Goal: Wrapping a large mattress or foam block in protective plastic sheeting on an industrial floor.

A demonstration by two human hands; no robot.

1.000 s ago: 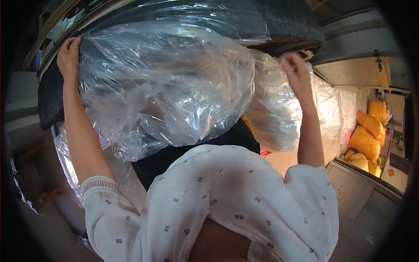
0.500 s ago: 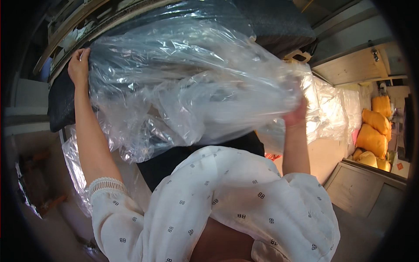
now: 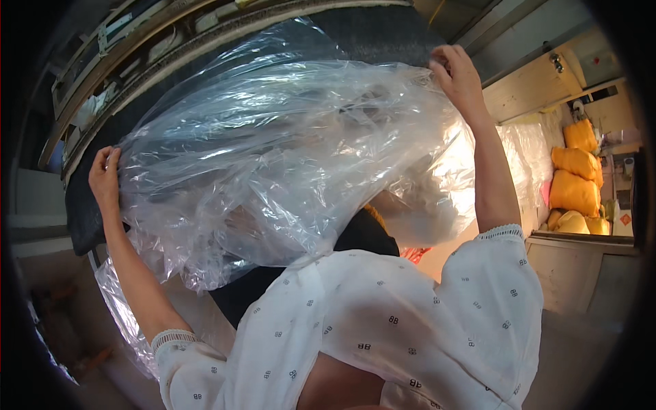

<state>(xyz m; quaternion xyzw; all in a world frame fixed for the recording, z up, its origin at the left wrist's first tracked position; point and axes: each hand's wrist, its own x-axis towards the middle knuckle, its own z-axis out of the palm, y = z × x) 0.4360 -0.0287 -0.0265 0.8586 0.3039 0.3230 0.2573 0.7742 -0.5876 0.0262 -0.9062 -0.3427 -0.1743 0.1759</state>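
A large sheet of clear plastic film (image 3: 273, 150), wrinkled and shiny, spreads between my two hands over a dark padded surface (image 3: 383, 34). My left hand (image 3: 104, 174) pinches the film's edge at the far left. At the upper right my right hand (image 3: 456, 75) is closed with thumb against fingers on the film's far corner. The film's near part hangs in loose folds over my lap. Its right side droops beside my right forearm and catches warm light.
Wooden rails (image 3: 116, 82) run along the far left edge of the dark surface. More film (image 3: 523, 164) lies to the right, near stacked orange bundles (image 3: 574, 191). A pale wooden cabinet (image 3: 567, 273) stands below the bundles, and a pale door panel (image 3: 533, 92) stands behind.
My right hand has moved away from me, up to the far right, drawing the film's edge with it. My left hand has come nearer and slightly left, still on the film.
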